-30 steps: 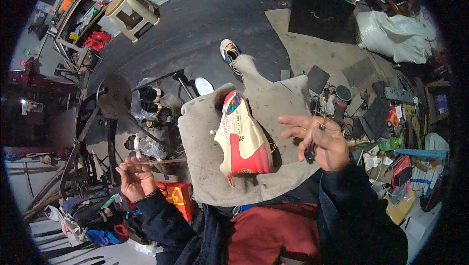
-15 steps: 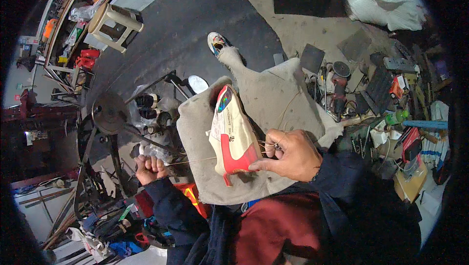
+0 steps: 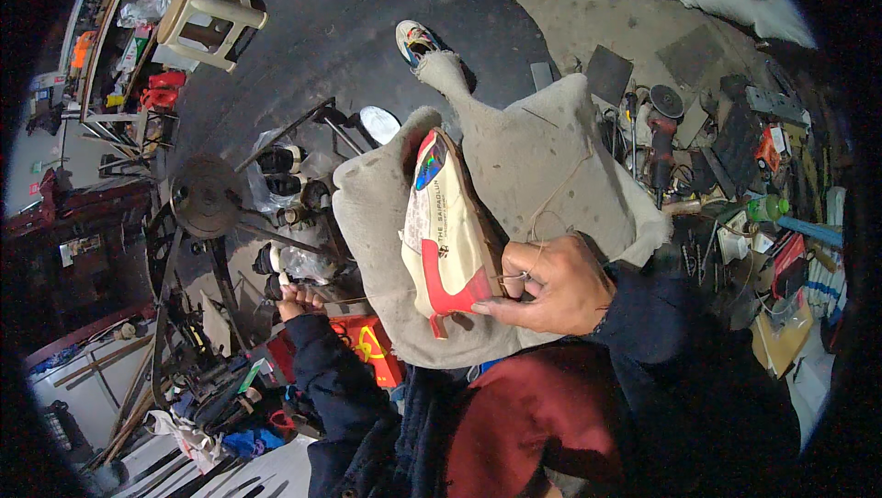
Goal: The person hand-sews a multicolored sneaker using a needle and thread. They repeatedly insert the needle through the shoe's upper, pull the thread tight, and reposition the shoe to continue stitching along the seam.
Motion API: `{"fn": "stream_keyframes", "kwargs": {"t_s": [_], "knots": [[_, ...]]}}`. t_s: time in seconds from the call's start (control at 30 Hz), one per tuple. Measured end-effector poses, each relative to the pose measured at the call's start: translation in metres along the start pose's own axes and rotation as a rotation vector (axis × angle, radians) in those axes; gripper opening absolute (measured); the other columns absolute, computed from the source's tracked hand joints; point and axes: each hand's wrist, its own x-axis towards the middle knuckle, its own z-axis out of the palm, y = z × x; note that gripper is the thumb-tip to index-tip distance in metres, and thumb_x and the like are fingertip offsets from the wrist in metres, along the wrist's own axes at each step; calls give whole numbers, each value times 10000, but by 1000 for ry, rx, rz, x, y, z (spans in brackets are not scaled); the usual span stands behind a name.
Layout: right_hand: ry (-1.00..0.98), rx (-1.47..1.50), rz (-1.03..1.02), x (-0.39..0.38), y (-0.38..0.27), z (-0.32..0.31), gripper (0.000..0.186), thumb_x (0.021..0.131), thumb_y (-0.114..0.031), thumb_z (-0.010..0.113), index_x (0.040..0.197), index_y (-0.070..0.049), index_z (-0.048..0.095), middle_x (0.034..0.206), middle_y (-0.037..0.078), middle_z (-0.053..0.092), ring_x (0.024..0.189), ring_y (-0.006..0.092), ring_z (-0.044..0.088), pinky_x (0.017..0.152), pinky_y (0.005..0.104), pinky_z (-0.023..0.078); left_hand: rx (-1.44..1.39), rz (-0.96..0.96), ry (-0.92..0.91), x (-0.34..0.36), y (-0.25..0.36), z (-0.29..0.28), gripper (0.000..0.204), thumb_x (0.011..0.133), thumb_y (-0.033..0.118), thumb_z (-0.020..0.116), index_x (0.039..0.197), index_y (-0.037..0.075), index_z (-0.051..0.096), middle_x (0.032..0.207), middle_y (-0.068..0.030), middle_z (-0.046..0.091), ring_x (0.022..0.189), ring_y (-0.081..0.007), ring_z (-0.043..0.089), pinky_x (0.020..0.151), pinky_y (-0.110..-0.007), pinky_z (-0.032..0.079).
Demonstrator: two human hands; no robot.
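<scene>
A cream and red sneaker lies on its side across the grey cloth over my lap, its red heel toward me. My right hand is closed at the heel, thumb touching the sole edge; a thin, needle-like piece shows between its fingers. Loose thread trails from there over the cloth. Off to the left, my left hand is closed round a taut thread that runs toward the shoe's heel. Where the thread enters the shoe is hidden.
A black metal stand with a round wheel is at left, beside other shoes. An angle grinder and scattered tools lie at right. A plastic stool stands far left; a red bag is below the cloth.
My left hand has moved slightly right and up in the picture, still on the thread. The right hand stays at the heel. The whole view has shifted a little.
</scene>
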Motion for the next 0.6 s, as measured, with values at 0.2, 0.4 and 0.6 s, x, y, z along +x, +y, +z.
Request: {"fn": "stream_keyframes", "kwargs": {"t_s": [0.2, 0.4, 0.6], "knots": [[-24, -41, 15, 1, -4, -3, 407, 713, -266, 879, 667, -80, 520, 553, 32, 544, 438, 163, 524, 432, 320, 410, -26, -145, 166, 5, -24, -17, 293, 1025, 340, 439, 842, 133, 538, 579, 37, 353, 473, -153, 313, 426, -335, 281], [-9, 46, 26, -5, -4, -9, 408, 736, -267, 872, 678, -69, 520, 539, 24, 503, 446, 133, 466, 446, 303, 392, 14, -129, -41, -45, -2, -10, 312, 1026, 378, 490, 834, 135, 538, 578, 54, 323, 466, -119, 274, 430, -317, 265], [-29, 109, 53, -8, 0, -14, 402, 750, -255, 872, 695, -58, 527, 533, 12, 468, 483, 73, 414, 454, 275, 355, 769, 232, 36, -107, 17, 18, 267, 970, 323, 617, 989, 62, 564, 874, -61, 583, 763, -153, 557, 640, -346, 474]]}}
